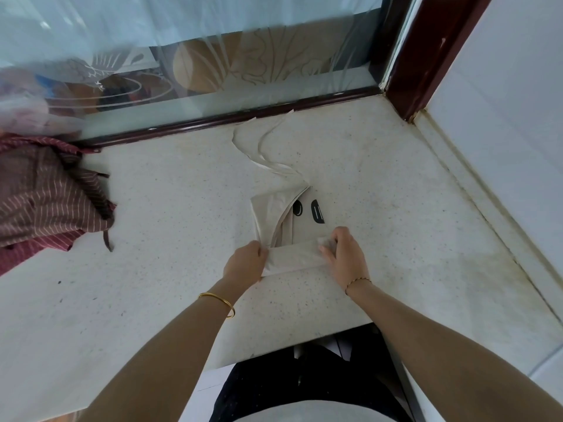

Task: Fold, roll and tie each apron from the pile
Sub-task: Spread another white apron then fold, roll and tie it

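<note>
Your left hand (pixel 247 261) and right hand (pixel 345 254) each grip 1 end of the rolled beige apron (pixel 294 257), fingers curled, on the speckled counter (pixel 170 190).

Clearance: counter partly obstructed.
Striped red cloth pile (pixel 45 196) is occupying the left edge; beige apron (pixel 289 220) and straps (pixel 265 150) are lying centre. Glass partition (pixel 213 71) and wall (pixel 502 102) are closing off top and right; bare countertop (pixel 167 178) is lying between.
</note>
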A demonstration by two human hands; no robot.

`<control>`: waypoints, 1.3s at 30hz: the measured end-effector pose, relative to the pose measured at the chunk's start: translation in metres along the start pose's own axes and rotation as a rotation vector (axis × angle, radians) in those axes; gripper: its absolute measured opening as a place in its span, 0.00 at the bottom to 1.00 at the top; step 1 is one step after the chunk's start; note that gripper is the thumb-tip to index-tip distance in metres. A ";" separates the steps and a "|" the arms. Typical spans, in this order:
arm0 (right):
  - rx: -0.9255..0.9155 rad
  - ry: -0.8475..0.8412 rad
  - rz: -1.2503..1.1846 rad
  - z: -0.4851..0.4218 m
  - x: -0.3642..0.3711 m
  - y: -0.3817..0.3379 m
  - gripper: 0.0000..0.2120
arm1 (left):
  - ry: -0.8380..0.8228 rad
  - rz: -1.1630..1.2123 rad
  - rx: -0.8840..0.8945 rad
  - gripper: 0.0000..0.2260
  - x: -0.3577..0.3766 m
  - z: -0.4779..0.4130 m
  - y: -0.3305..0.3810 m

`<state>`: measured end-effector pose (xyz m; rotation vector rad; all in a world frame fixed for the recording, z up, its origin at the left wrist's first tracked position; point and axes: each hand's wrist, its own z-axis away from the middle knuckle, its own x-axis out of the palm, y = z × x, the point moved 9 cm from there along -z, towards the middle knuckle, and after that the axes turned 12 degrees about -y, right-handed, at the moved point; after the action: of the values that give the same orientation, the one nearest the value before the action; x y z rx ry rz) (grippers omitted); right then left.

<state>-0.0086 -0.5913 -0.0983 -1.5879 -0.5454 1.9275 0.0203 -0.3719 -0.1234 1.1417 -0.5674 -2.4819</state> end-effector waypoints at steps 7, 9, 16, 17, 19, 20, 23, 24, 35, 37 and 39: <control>-0.182 -0.143 0.262 0.009 0.019 0.000 0.20 | -0.023 -0.003 -0.067 0.11 -0.001 -0.005 -0.003; -0.191 -0.141 0.327 0.008 0.021 -0.005 0.19 | 0.022 -0.040 -0.084 0.09 -0.004 -0.003 0.000; -0.230 -0.164 0.338 -0.007 0.016 -0.013 0.11 | 0.246 -0.431 0.423 0.12 -0.004 0.018 0.043; -0.228 -0.160 0.323 -0.009 0.012 -0.014 0.10 | 0.197 -0.372 0.421 0.16 -0.002 0.018 0.039; -0.178 -0.173 0.291 -0.014 0.006 -0.011 0.11 | 0.124 -0.346 0.416 0.19 0.002 0.014 0.032; -0.134 -0.194 0.272 -0.017 0.005 -0.008 0.12 | 0.098 -0.343 0.409 0.19 0.003 0.013 0.029; -0.030 -0.220 0.210 -0.020 0.005 -0.001 0.12 | 0.108 -0.221 0.389 0.15 -0.004 0.012 0.025; 0.000 -0.227 0.199 -0.020 0.006 0.002 0.12 | 0.106 -0.193 0.375 0.13 -0.006 0.011 0.024; -0.023 -0.044 0.202 -0.007 0.002 -0.004 0.12 | 0.109 -0.077 0.148 0.11 -0.009 0.000 0.012; -0.136 -0.060 0.273 -0.003 0.007 -0.007 0.13 | 0.114 -0.031 0.138 0.12 -0.008 -0.002 0.012; -0.195 -0.105 0.345 0.002 0.014 -0.004 0.19 | 0.158 -0.048 0.132 0.13 -0.009 0.000 0.015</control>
<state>-0.0114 -0.5794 -0.1058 -1.8058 -0.5446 2.2816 0.0281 -0.3806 -0.1102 1.4024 -0.6738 -2.3953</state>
